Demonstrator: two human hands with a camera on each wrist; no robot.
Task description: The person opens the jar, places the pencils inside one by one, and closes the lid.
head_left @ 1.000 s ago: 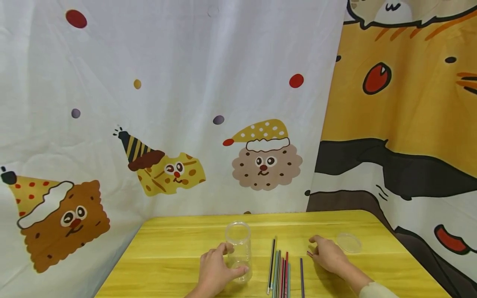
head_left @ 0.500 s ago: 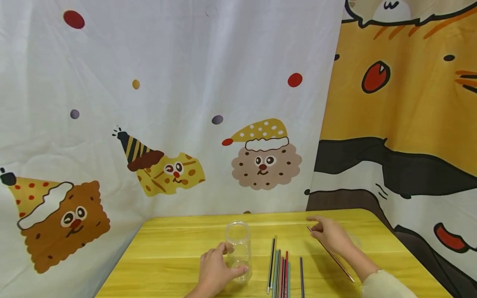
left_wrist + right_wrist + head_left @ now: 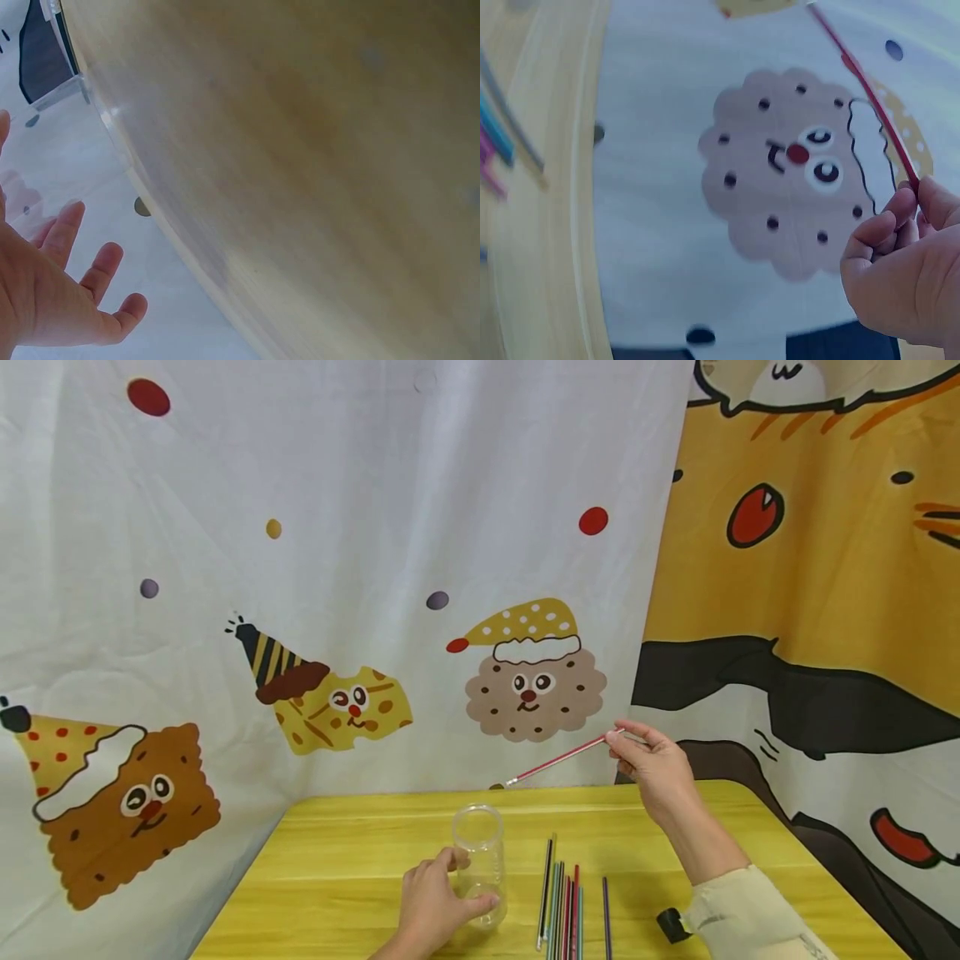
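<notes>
My left hand [image 3: 438,906] curls round the lower side of a clear plastic jar [image 3: 489,860], which stands upright with its round mouth uncovered. In the left wrist view the fingers [image 3: 101,274] spread at the see-through wall. Above the table's far edge, my right hand [image 3: 660,768] pinches a red pencil [image 3: 562,757] near one end. The pencil slants down to the left, its pale tip up and to the right of the jar's mouth. The right wrist view shows the pencil [image 3: 881,112] between thumb and fingertips. To the jar's right lies a bundle of coloured pencils [image 3: 564,910].
A single purple pencil [image 3: 607,914] lies right of the bundle on the yellow wood-grain table [image 3: 360,852]. Behind the table hangs a white curtain [image 3: 360,485] with cartoon prints. A black device [image 3: 673,925] sits at the right sleeve's cuff.
My right hand has picked up the red pencil from the table, lifted it and swung it to point left toward the jar. The left hand and jar stay put. The clear lid is now hidden.
</notes>
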